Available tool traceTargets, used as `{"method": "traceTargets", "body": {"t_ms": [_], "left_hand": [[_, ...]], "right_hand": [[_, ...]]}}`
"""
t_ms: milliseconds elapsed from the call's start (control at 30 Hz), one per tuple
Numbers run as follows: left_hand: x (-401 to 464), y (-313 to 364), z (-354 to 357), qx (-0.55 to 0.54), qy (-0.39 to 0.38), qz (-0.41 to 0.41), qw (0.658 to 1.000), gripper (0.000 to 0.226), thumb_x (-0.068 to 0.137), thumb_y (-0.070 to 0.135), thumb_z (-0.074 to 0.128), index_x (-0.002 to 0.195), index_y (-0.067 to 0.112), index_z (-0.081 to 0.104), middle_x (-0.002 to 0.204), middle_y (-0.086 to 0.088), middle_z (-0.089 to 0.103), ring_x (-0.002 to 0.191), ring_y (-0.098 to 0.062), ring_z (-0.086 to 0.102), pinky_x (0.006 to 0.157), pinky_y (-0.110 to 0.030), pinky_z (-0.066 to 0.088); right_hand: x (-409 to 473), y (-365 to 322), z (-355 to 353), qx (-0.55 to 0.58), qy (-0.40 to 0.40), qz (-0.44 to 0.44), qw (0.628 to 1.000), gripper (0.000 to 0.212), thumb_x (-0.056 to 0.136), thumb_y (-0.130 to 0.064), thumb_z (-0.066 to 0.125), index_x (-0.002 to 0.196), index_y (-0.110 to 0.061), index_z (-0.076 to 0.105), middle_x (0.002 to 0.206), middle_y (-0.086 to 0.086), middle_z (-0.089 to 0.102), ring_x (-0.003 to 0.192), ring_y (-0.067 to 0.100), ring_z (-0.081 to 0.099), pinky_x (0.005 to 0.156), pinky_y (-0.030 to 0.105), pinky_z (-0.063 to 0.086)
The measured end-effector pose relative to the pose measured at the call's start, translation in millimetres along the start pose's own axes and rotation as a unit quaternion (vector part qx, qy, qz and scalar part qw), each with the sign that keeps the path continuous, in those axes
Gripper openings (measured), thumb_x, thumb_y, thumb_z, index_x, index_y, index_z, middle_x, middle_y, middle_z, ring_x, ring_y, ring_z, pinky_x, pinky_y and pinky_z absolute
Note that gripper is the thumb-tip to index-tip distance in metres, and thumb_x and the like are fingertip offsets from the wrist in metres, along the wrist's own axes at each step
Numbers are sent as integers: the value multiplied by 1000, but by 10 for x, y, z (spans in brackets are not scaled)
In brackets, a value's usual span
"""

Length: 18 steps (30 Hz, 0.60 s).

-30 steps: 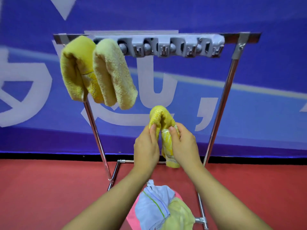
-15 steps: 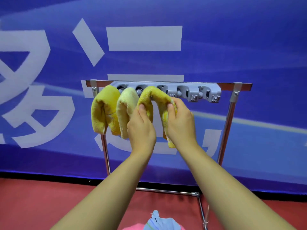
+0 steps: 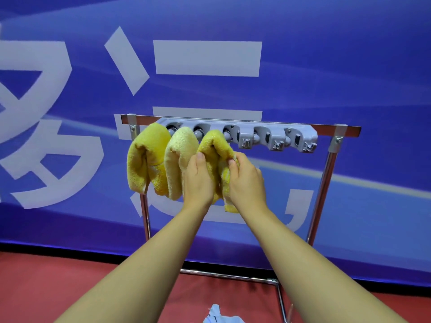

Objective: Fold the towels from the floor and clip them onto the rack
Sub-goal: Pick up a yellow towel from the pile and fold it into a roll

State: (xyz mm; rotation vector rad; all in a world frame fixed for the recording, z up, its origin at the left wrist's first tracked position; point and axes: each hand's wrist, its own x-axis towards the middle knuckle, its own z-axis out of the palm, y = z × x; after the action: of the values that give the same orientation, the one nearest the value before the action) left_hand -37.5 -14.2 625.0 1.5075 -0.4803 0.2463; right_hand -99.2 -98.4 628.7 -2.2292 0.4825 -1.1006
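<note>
- We see a folded yellow terry towel (image 3: 215,145) held up at a grey plastic clip strip (image 3: 268,136). Its rounded fold is pushed against the third clip from the left, and its two halves hang down between both hands.
- Our left hand (image 3: 198,180) grips the left half of this towel, with the thumb lying up along the cloth and the fingers hidden behind it.
- Our right hand (image 3: 247,180) pinches the right half, its thumb and fingers curled round the cloth. A paler yellow layer shows at the thumb, and the loose lower end hangs out beneath the hand.
- The towel's nap is thick and looped, a deep yellow along the crown of the fold.
- We cannot tell whether the clip has caught the fold.
- Left of it hang two more folded towels, each doubled over at a clip: a deep yellow terry towel (image 3: 144,162) at the far left and a paler cream-yellow terry towel (image 3: 177,159) just beside our left hand, touching both neighbours.
- The clip strip sits under the top bar of a chromed metal rack (image 3: 323,190), which stands on a red floor (image 3: 70,283) before a blue banner with white characters (image 3: 326,66).
- A pale blue-grey cloth (image 3: 219,315) lies on the floor at the bottom edge of the view.
</note>
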Motion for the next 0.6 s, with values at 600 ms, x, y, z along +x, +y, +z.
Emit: {"method": "traceTargets", "body": {"t_ms": [600], "left_hand": [[-421,-768,-198,-29,-212,-79,974,44,104,62,24,143,47,38,155,18,41,146,-4,35,126,-39,24]], "right_hand": [[-409,592,62,51,-113,2,992,52,104,-52,37,154,-48,25,142,-14,57,126,12,58,100,44,50]]}}
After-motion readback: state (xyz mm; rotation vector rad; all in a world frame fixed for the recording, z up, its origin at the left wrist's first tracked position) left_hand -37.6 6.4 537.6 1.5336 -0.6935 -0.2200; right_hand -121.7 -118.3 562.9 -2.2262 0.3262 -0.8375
